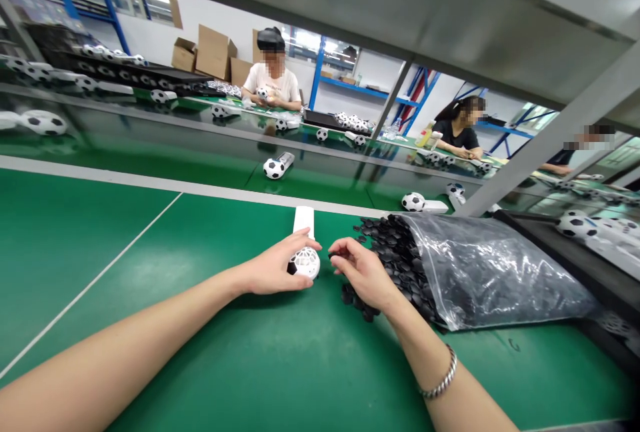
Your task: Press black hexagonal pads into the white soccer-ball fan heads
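Cupped over the white ball-shaped head of a small handheld fan (pixel 304 260) at the centre of the frame, our left hand (pixel 274 267) pins it to the green table (pixel 150 272), its white handle pointing away from us. Our right hand (pixel 361 271), just beside it, has its fingers drawn together on what looks like one small black piece (pixel 334 255) from the heap of black pieces (pixel 395 252) spilling out of the clear plastic bag (pixel 490 279) at centre right. We judge this the fitting step: a black patch goes onto the white shell, and that calls for lining it up with an empty cell while our left keeps the fan from rolling.
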`<state>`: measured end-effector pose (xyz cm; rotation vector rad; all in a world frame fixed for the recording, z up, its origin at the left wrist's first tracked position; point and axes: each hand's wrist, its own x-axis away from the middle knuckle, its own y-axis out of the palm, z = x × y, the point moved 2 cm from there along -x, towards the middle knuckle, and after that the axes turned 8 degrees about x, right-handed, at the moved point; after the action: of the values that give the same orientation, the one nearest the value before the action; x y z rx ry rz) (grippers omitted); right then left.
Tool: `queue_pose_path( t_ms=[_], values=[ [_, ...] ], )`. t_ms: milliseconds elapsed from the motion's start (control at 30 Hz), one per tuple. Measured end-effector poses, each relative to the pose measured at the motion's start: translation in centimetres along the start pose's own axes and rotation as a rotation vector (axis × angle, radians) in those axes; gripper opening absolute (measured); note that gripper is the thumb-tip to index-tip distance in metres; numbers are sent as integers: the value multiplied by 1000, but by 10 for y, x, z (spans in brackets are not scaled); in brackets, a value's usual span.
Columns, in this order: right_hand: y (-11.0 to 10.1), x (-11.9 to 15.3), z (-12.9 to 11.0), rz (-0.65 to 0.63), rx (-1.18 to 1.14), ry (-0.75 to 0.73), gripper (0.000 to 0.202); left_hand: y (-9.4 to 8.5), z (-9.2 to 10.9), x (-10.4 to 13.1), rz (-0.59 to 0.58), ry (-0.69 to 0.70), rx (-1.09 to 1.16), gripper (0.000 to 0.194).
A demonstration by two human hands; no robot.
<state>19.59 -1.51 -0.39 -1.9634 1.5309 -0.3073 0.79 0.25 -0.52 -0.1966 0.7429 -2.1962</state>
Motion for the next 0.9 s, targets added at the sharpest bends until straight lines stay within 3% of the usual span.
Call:
queue_pose_path(
  t_ms=[200, 333, 467, 633, 900],
  values=[
    [2, 2, -4, 8, -131, 17, 11, -1, 2, -1, -17, -5, -5, 54],
    [2, 3, -11, 23, 0, -24, 9, -1, 1, -1, -14, 4, -3, 53],
    [9, 3, -15, -51, -12, -43, 8, -1, 2, -1, 1, 20, 2, 51],
    [16, 2, -17, 8, 30, -71, 7, 0, 3, 0, 16, 16, 30, 49],
    [20, -5, -11, -41, -190, 69, 13, 4, 2, -2, 69, 0, 58, 39]
  ],
)
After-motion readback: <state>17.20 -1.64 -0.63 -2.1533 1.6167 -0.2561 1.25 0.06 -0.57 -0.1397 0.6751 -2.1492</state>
